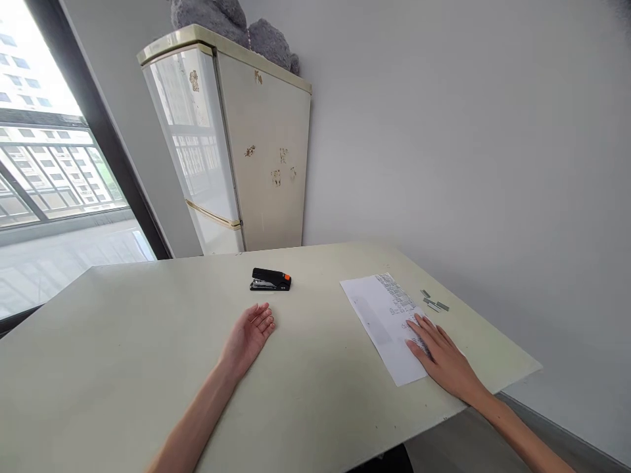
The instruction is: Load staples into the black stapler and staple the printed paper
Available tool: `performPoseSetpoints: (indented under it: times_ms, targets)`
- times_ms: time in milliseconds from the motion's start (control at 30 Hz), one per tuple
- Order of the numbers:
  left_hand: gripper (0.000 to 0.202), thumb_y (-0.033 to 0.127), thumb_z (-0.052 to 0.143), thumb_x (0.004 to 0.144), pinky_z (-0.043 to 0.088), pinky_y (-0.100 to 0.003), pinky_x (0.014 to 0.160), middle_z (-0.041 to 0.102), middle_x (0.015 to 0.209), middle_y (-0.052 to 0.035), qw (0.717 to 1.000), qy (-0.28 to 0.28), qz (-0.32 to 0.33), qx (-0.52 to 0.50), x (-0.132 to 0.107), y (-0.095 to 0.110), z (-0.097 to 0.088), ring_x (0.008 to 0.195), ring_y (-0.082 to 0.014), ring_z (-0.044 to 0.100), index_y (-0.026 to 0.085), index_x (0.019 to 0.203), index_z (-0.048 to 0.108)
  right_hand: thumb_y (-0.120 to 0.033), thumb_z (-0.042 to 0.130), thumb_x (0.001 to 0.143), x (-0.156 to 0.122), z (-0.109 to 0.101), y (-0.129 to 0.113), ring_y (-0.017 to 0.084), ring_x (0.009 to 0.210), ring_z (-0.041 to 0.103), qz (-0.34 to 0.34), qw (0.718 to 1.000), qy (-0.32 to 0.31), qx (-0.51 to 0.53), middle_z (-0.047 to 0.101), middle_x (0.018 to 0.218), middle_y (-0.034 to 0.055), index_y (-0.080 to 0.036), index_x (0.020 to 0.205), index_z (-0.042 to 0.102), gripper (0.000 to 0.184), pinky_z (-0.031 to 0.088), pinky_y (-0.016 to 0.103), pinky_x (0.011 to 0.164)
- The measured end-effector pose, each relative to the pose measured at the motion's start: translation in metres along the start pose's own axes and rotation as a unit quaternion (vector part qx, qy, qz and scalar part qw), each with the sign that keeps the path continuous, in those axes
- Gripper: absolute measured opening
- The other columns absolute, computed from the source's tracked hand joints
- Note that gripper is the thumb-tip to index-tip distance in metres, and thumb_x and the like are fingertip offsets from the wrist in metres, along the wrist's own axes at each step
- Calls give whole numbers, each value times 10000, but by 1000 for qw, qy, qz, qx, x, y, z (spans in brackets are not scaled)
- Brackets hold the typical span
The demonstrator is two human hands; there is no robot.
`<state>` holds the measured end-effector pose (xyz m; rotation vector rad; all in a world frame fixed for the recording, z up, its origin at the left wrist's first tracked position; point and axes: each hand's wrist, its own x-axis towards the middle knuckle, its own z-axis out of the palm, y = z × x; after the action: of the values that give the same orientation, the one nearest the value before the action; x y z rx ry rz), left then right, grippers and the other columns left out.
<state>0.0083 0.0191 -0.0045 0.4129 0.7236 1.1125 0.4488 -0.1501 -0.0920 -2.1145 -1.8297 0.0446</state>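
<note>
My left hand (pixel 250 336) rests on the table, palm turned up and inward, fingers loosely curved with nothing in them. Just beyond its fingertips lies a black stapler (pixel 271 280) with an orange patch at its right end; hand and stapler are apart. Over on the right, my right hand (pixel 441 355) lies palm down with fingers stretched across a white printed sheet of paper (pixel 377 322). It covers the sheet's near right part and some of the print. Several small grey strips of staples (pixel 434 302) lie to the right of the paper.
The pale table (pixel 162 341) has its right edge near a grey wall (pixel 468 131). Behind it stands a white refrigerator (pixel 269 157) with peeling patches and grey plush things (pixel 269 43) on top. A glass door (pixel 49 157) at left looks onto a balcony.
</note>
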Motion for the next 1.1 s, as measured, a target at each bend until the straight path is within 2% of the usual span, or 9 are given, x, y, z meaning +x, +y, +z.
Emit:
performPoseSetpoints:
  times_ms: [467, 567, 633, 733, 800, 867, 967, 1033, 1100]
  targets:
    - [102, 165, 680, 946, 605, -294, 790, 705, 895, -86, 997, -29, -4, 74, 2, -5, -1, 781, -163, 674, 108, 954, 765, -579, 423, 1060, -8, 5, -2, 338, 1617, 236, -11, 1000, 9, -2, 231, 1760, -45, -417, 1679, 265, 659, 324, 663, 1273]
    - [108, 218, 728, 941, 585, -293, 823, 719, 910, -92, 992, -43, 7, 117, -2, -9, 2, 820, -181, 671, 124, 962, 776, -557, 450, 1054, -13, 10, -15, 362, 1608, 258, -22, 1000, 15, 3, 225, 1760, -58, -465, 1679, 223, 671, 321, 703, 1262]
    - [136, 282, 762, 934, 565, -265, 825, 733, 934, -92, 977, -48, 40, 203, -7, -14, 5, 868, -194, 673, 152, 968, 783, -548, 502, 1033, -21, 16, -36, 391, 1593, 290, -41, 999, 25, 23, 230, 1756, -67, -510, 1674, 183, 717, 314, 737, 1251]
    - [169, 351, 792, 909, 545, -269, 903, 749, 1081, -96, 915, -72, 119, 380, -14, -22, 9, 1052, -248, 674, 219, 1015, 798, -564, 595, 981, -35, 24, -85, 453, 1555, 344, -72, 992, 21, 105, 258, 1744, -53, -556, 1659, 176, 797, 397, 805, 1160]
    - [193, 352, 796, 899, 490, -357, 1079, 721, 1253, -106, 862, -115, 173, 462, -16, -28, 11, 1260, -313, 604, 261, 1069, 803, -556, 569, 997, -34, 22, -118, 439, 1545, 374, -53, 982, 9, 181, 280, 1736, -51, -549, 1653, 218, 744, 549, 747, 1053]
    - [247, 342, 777, 911, 372, -467, 1218, 666, 1397, -105, 812, -158, 211, 520, -18, -33, 11, 1416, -355, 487, 295, 1153, 791, -549, 549, 1009, -15, 15, -142, 416, 1508, 449, -53, 969, 12, 241, 337, 1715, -51, -547, 1639, 271, 689, 616, 688, 992]
    - [430, 343, 715, 959, 320, -584, 1246, 596, 1517, -89, 729, -199, 236, 611, -18, -38, 8, 1475, -374, 431, 336, 1387, 678, -513, 494, 1053, 49, 9, -157, 361, 1546, 407, -74, 967, -2, 243, 365, 1710, -47, -470, 1609, 405, 564, 521, 664, 1140]
    - [523, 341, 668, 992, 361, -601, 1224, 575, 1546, -88, 661, -220, 259, 669, -17, -40, 5, 1460, -365, 458, 340, 1505, 566, -525, 442, 1078, 103, 15, -159, 327, 1585, 341, -102, 970, -14, 220, 393, 1705, -5, -372, 1607, 448, 551, 425, 626, 1233]
    - [551, 334, 637, 1011, 422, -579, 1195, 573, 1545, -94, 609, -232, 277, 706, -18, -40, 2, 1441, -349, 486, 327, 1546, 506, -543, 387, 1091, 152, 28, -162, 303, 1612, 281, -149, 968, -26, 199, 404, 1701, 53, -279, 1615, 453, 590, 288, 597, 1308]
